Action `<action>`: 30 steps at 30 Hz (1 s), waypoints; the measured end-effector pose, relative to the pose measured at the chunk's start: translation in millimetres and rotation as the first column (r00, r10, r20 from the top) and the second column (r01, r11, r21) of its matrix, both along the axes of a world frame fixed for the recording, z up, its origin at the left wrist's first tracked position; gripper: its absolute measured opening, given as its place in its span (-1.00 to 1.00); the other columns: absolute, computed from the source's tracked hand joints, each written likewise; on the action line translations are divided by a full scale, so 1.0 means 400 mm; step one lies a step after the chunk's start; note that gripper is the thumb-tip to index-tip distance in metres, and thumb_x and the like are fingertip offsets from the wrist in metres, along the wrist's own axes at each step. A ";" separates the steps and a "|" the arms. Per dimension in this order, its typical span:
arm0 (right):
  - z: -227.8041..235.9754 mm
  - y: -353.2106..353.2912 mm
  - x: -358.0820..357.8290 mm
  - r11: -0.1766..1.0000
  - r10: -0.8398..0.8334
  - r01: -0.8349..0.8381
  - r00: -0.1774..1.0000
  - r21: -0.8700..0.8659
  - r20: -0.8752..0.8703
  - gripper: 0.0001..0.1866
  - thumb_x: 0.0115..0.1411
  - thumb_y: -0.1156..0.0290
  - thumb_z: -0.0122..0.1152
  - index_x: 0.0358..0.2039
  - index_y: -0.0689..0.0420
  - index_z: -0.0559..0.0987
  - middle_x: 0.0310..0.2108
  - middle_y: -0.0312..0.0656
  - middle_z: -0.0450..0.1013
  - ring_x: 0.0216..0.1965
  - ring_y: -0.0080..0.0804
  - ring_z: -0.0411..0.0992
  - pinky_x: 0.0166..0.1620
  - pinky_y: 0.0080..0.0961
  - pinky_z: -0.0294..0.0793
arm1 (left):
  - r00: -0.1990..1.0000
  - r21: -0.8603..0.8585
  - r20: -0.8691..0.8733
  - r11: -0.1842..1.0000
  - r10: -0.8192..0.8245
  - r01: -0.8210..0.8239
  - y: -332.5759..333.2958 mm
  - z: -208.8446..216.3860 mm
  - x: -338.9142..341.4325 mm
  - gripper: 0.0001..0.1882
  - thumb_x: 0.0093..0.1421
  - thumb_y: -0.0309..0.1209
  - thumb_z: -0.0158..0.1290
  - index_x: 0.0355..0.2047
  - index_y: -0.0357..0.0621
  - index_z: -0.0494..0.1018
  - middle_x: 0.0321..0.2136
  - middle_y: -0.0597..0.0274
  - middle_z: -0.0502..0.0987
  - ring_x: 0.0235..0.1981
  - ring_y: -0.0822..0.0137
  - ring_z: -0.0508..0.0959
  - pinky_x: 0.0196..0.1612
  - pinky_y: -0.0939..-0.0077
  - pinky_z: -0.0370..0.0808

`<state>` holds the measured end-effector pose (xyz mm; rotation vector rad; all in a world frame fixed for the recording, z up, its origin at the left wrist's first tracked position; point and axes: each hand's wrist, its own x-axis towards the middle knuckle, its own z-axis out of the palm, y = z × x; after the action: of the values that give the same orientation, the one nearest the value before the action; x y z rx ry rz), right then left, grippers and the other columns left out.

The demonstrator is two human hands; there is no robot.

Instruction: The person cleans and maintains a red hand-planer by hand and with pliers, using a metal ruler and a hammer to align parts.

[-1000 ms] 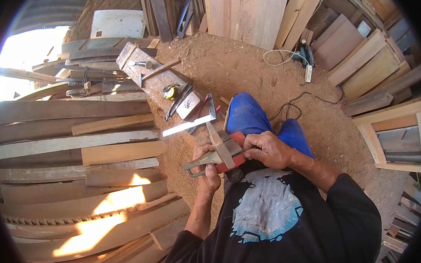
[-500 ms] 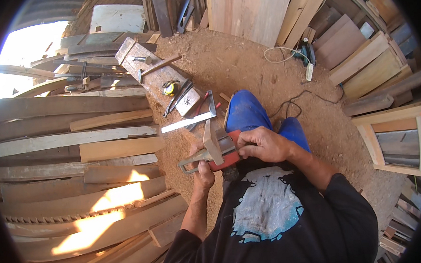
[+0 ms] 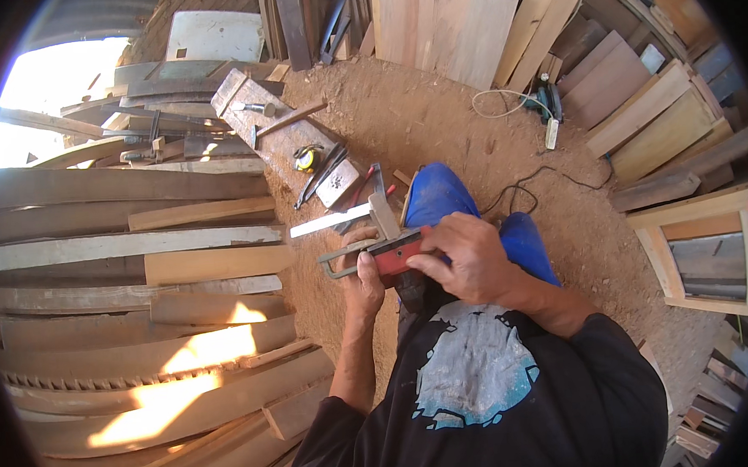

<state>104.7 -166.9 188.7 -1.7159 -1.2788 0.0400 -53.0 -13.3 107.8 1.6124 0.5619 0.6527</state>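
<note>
My left hand (image 3: 364,283) is closed round the left part of a red-sided tool (image 3: 398,255) above my lap. The tool's exact kind is unclear. A metal loop (image 3: 339,262) sticks out past that hand on the left, and a pale wooden block (image 3: 383,216) stands up from the tool's far side. My right hand (image 3: 468,258) grips the tool's right end, with bent fingers and the thumb against its red side. Just beyond lies a metal square (image 3: 331,221), partly hidden behind the block.
A plank bench (image 3: 240,97) at the far left carries a hammer (image 3: 288,124), a chisel (image 3: 255,109) and a tape measure (image 3: 307,159). Stacked boards (image 3: 206,263) fill the left side. A cable (image 3: 548,169) crosses the dirt floor, and a wooden frame (image 3: 654,257) stands at right.
The tool has been turned in my hands, so its red side now faces me more and the wooden block tilts away. My right hand has shifted slightly along its right end.
</note>
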 end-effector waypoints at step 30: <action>-0.065 -0.041 0.028 0.918 0.187 -0.354 0.780 -0.176 -0.597 -0.83 0.33 0.41 0.20 -0.28 0.26 0.62 -0.50 -0.07 0.52 -0.45 -0.31 0.54 -0.30 -0.37 0.52 | 0.997 0.217 -0.070 0.975 -0.029 0.044 -0.017 -0.021 -0.047 -0.32 0.40 0.00 -0.29 0.15 -0.41 0.41 -0.04 -0.07 0.57 0.00 0.11 0.57 0.10 0.17 0.49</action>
<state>115.9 -183.4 162.8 -1.5522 -1.0766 0.8892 -71.9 -20.2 99.3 1.8520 0.5212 0.6536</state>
